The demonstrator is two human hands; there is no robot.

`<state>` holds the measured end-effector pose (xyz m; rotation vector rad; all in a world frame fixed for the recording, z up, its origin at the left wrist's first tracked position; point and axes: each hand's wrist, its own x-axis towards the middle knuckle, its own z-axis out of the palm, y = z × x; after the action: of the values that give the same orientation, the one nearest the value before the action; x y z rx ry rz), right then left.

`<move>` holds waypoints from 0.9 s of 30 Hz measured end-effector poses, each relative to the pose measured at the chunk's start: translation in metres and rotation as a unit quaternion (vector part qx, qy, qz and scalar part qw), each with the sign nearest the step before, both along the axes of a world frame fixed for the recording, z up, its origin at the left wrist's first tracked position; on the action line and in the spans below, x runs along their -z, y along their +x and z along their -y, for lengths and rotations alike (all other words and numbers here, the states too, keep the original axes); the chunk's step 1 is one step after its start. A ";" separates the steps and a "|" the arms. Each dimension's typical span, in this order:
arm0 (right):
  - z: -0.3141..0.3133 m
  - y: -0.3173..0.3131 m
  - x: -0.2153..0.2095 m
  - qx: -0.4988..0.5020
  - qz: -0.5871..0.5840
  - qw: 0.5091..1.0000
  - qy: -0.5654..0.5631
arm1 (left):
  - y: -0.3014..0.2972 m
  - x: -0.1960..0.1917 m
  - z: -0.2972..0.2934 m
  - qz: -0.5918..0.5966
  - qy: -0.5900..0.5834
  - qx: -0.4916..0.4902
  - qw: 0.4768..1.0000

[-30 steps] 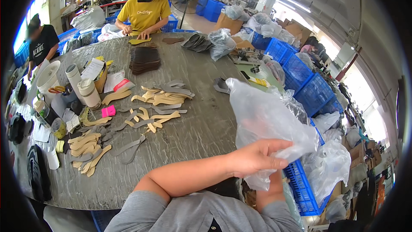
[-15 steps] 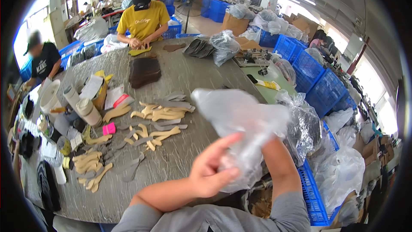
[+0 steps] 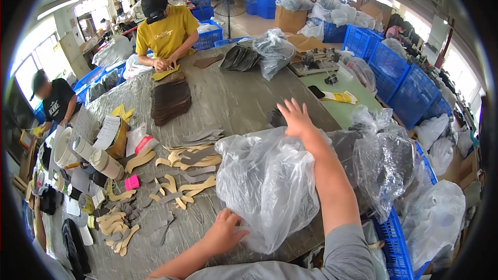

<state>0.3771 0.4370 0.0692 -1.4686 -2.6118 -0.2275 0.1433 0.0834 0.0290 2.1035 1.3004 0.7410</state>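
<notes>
A crumpled clear plastic bag (image 3: 267, 186) lies spread on the table in front of me. My left hand (image 3: 224, 232) is at its lower left edge, fingers and thumb closed on the plastic. Stretched out across the bag's far right side, my right hand (image 3: 298, 119) has its fingers spread and holds nothing. A small dark stack of pieces (image 3: 277, 118) lies just left of those fingers, partly hidden by the hand. Left of the bag are tan curved strips (image 3: 176, 158) and grey strips (image 3: 202, 137), some overlapping the tan ones.
Across the table (image 3: 223, 98), a person in a yellow shirt (image 3: 168, 36) handles a yellow piece beside a dark brown stack (image 3: 171, 98). Tubs (image 3: 106, 163) and a pink block (image 3: 132, 182) stand left. A filled clear bag (image 3: 384, 161) and blue crates (image 3: 394, 238) line the right.
The plastic bag, held up in the air before, now lies on the table. My right hand has come out from behind it and reaches farther forward; my left hand has moved left and down.
</notes>
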 end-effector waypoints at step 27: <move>-0.026 0.068 0.032 0.255 -0.283 0.902 -0.204 | 0.055 0.055 -0.226 0.033 0.076 0.061 0.995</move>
<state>0.4456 0.4627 0.0369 -1.9594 -1.8388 0.6452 0.1978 0.3098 -0.0265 2.2361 1.1012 0.8733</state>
